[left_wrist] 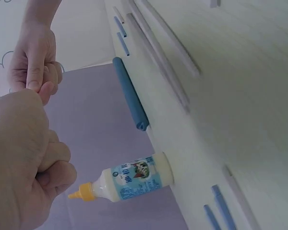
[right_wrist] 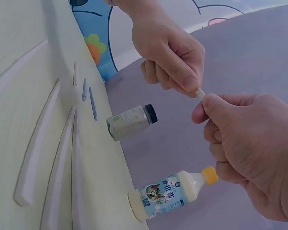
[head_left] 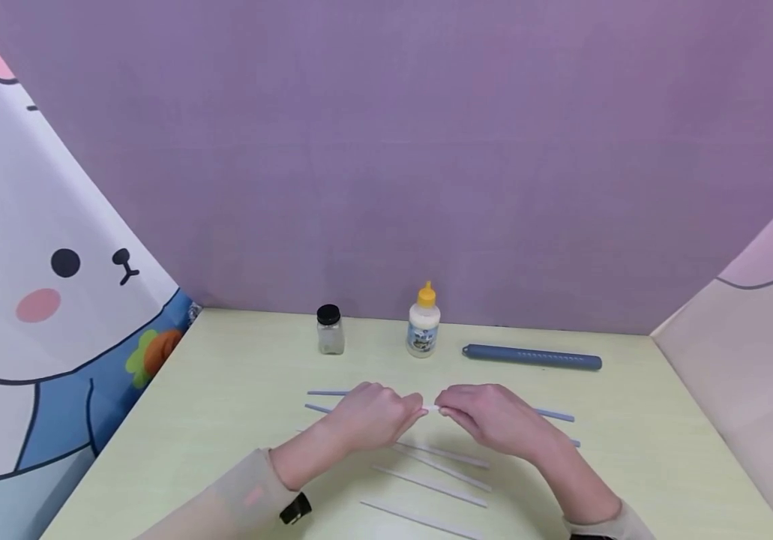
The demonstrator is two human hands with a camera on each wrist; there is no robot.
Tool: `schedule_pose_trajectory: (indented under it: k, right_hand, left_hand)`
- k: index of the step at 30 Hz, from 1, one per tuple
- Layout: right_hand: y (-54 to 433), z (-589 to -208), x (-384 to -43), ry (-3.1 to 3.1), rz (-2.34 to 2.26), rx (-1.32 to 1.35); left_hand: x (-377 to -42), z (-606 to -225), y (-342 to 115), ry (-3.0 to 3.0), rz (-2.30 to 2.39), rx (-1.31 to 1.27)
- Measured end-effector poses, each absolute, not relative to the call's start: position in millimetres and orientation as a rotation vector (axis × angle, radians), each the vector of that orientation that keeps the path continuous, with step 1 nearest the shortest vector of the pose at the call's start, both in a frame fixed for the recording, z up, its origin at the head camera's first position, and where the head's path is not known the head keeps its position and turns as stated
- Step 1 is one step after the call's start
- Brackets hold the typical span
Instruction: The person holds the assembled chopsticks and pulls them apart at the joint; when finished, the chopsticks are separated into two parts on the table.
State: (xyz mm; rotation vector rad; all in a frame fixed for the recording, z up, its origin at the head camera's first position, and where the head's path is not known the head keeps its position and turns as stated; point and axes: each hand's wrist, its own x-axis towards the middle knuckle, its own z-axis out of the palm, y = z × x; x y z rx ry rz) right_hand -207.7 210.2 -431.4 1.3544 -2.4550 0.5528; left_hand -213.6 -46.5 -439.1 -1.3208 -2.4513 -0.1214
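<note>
Above the table my left hand (head_left: pixel 374 417) and right hand (head_left: pixel 494 418) meet almost fingertip to fingertip. Between them a short white piece (right_wrist: pixel 200 93) bridges the small gap. Both hands pinch it between thumb and curled fingers, one at each end, and most of it is hidden in the grips. Below the hands, pale lilac strips (head_left: pixel 429 491) lie side by side on the table. Blue strips (head_left: pixel 555 415) lie farther back, partly covered by the hands and forearms in the head view.
Along the back of the table (head_left: pixel 224 375) stand a clear jar (head_left: pixel 331 339) with a black lid and a bottle (head_left: pixel 423 330) of white liquid with a yellow nozzle. A dark blue tube (head_left: pixel 531 356) lies at the back right. A purple backdrop (head_left: pixel 386 165) rises behind.
</note>
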Motion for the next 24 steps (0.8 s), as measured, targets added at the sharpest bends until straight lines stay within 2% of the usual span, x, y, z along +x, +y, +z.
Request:
schedule_pose_trajectory:
  k: [13, 18, 24]
  right_hand:
    - [204, -422, -209, -2.504, 0.469, 1.334]
    - [203, -421, -207, -2.643, 0.466, 1.339]
    - [207, -424, -205, -2.538, 0.472, 1.378]
  left_hand:
    - [-212, -437, -36, -2.782, -0.423, -1.222]
    - [-211, -438, -40, -2.778, -0.327, -1.294]
    - [-210, -439, -43, -2.606, -0.199, -1.358]
